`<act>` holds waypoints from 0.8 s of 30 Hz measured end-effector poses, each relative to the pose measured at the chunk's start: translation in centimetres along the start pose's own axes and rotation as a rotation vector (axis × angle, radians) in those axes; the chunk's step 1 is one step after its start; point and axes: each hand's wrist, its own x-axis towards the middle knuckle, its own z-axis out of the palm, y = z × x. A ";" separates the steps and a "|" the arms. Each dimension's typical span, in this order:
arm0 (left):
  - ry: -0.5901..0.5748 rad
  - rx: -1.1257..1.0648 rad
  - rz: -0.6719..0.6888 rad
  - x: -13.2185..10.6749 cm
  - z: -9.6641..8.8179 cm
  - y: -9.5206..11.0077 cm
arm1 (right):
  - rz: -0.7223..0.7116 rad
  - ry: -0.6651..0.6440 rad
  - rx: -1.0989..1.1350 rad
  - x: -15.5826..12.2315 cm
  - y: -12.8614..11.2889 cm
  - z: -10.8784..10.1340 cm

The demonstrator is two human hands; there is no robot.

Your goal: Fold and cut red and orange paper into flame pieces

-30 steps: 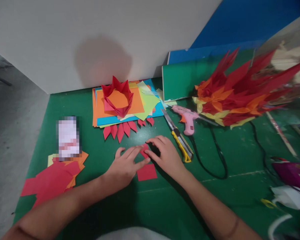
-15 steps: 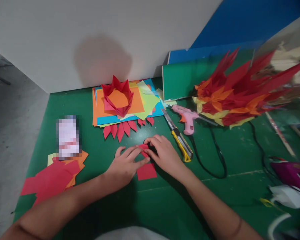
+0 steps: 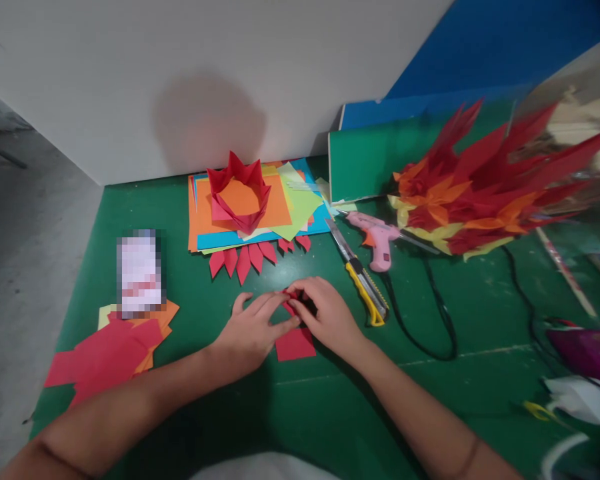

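Note:
Both hands meet over a small piece of red paper (image 3: 291, 309) at the middle of the green table. My left hand (image 3: 255, 328) has its fingertips on the paper's left side. From the right, my right hand (image 3: 323, 310) pinches the paper's far edge between thumb and fingers. Much of the piece is hidden behind the fingers. Just below them a flat red paper square (image 3: 296, 345) lies on the table. Beyond the hands, a row of red folded paper petals (image 3: 243, 263) sticks out from under a paper stack.
A red paper crown-shaped ring (image 3: 240, 217) rests on the coloured sheets (image 3: 220, 241). Right of my hands lie a yellow utility knife (image 3: 364, 287) and a pink glue gun (image 3: 377, 240), its cord trailing. A red-orange paper construction (image 3: 470, 193) stands behind. Red paper sheets (image 3: 110, 353) lie left.
My right fingers have curled over the red paper's far edge, so less of it shows. The whole view has shifted slightly; objects on the table stay put.

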 end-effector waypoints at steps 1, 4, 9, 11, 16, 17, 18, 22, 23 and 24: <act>-0.001 -0.006 0.000 0.0 0.0 0.0 | 0.016 0.025 0.026 -0.1 0.0 0.1; 0.003 -0.020 0.000 0.0 0.0 0.0 | 0.085 0.112 0.080 -0.2 0.1 0.3; 0.020 -0.005 0.004 0.0 0.0 0.0 | 0.110 0.161 0.067 -0.3 0.0 0.0; 0.021 0.007 0.009 0.0 -0.1 0.0 | 0.086 0.165 0.019 -0.3 0.0 0.0; 0.007 0.045 0.025 0.1 -0.1 0.1 | 0.026 0.178 -0.143 -0.4 -0.1 -0.1; 0.002 0.053 0.032 0.2 0.0 0.1 | 0.020 0.185 -0.165 -0.4 -0.2 -0.2; -0.003 0.065 0.037 0.2 0.0 0.1 | 0.018 0.191 -0.180 -0.4 -0.2 -0.3; -0.015 0.128 0.037 0.1 0.4 0.2 | 0.007 0.200 -0.178 -0.3 -0.2 -0.7; -0.012 0.141 0.034 0.1 0.5 0.2 | -0.005 0.200 -0.171 -0.3 -0.2 -0.7; -0.008 0.150 0.031 0.1 0.5 0.2 | -0.021 0.202 -0.165 -0.2 -0.1 -0.7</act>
